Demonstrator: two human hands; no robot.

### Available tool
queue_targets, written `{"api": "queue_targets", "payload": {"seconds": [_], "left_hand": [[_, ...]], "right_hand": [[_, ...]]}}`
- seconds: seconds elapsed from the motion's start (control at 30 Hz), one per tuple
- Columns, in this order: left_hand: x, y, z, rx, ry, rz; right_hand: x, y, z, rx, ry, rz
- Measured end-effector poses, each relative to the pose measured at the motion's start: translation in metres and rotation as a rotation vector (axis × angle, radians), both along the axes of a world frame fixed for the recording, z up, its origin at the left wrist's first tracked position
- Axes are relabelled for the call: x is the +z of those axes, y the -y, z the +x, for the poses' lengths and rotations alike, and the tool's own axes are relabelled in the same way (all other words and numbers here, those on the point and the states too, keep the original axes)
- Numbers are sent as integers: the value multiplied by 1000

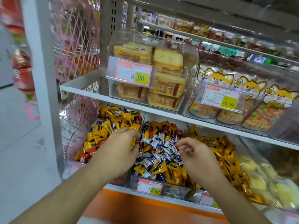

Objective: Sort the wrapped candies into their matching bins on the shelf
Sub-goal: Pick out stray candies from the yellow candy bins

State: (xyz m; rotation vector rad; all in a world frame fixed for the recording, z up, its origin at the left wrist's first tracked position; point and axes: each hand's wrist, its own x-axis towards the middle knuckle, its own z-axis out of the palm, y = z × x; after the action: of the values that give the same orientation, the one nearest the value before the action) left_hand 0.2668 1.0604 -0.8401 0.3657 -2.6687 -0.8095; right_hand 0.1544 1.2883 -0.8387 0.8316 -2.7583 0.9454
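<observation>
Yellow, red and blue-white wrapped candies fill three clear bins on the lower shelf (161,202). The left bin (76,165) holds mostly yellow candies (113,117) with a few red ones near its front. The middle bin (134,180) is a mix: blue-and-white candies (159,147) heaped in the centre, yellow ones at the near side, red ones at the far side. The right bin (200,197) holds yellow candies only.

The left hand (120,150) reaches over the clear divider (141,126) between the left and middle bins, fingers curled down around a yellow candy (134,141) at the divider. The right hand (194,152) hovers over the right side of the middle bin, fingers loosely curled; whether it pinches anything cannot be told.

A price tag (149,187) reading 19.90 sits on the front of the middle bin. On the upper shelf (84,92), a clear box of packaged cakes (168,60) stands to the left of fox-printed snack bags (247,85).
</observation>
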Motion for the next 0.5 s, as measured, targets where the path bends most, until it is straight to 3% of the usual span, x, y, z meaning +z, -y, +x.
{"api": "queue_targets", "payload": {"seconds": [0.27,0.5], "left_hand": [[-13,20,-36,-17,-43,-99],[-20,30,-59,48,77,-78]], "right_hand": [[-12,-3,-14,49,-26,63],[-10,-3,-25,57,-10,54]]}}
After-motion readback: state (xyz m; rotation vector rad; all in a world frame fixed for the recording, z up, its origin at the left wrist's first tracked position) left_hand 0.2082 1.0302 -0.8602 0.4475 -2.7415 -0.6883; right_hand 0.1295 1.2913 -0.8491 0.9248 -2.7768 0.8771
